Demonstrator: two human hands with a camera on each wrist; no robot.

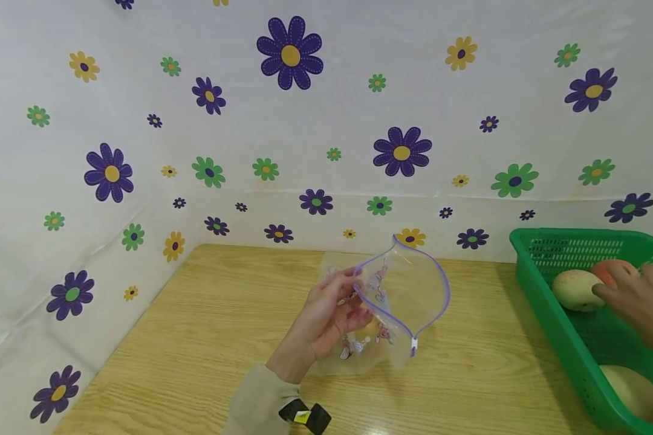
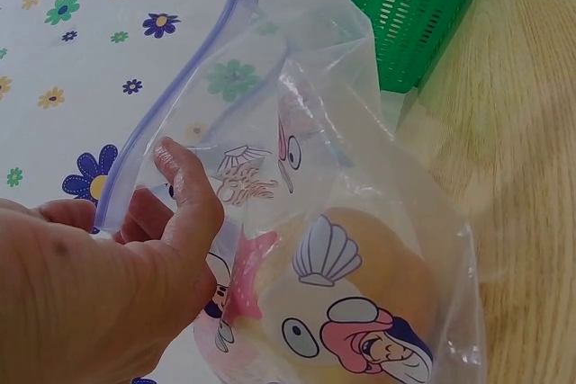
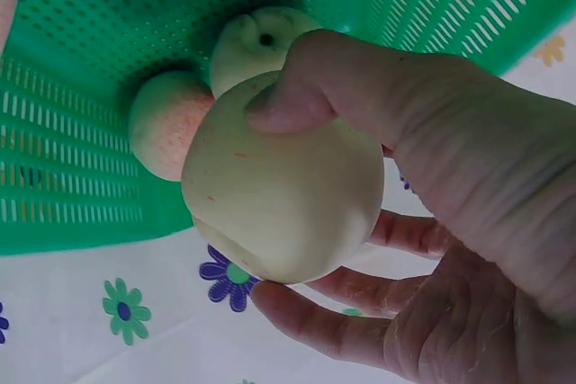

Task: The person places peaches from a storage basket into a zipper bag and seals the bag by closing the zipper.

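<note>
My left hand [image 1: 329, 317] pinches the rim of a clear zip bag [image 1: 419, 290] with a purple seal and a white slider. The bag's mouth gapes wide. In the left wrist view, pale yellowish round fruit [image 2: 396, 254] shows through the bag's printed cartoon side. My right hand [image 1: 639, 302] is over the green basket [image 1: 544, 326] at the right. In the right wrist view it grips a pale peach [image 3: 288, 186] between thumb and fingers; the head view mostly hides this peach behind the hand.
Other peaches lie in the basket: a pale one [image 1: 577, 290], a reddish one [image 1: 609, 270] and one near the front [image 1: 633, 393]. A wooden table [image 1: 212, 338] lies under the bag and basket. Flower-patterned white sheeting [image 1: 337, 109] stands behind and at the left.
</note>
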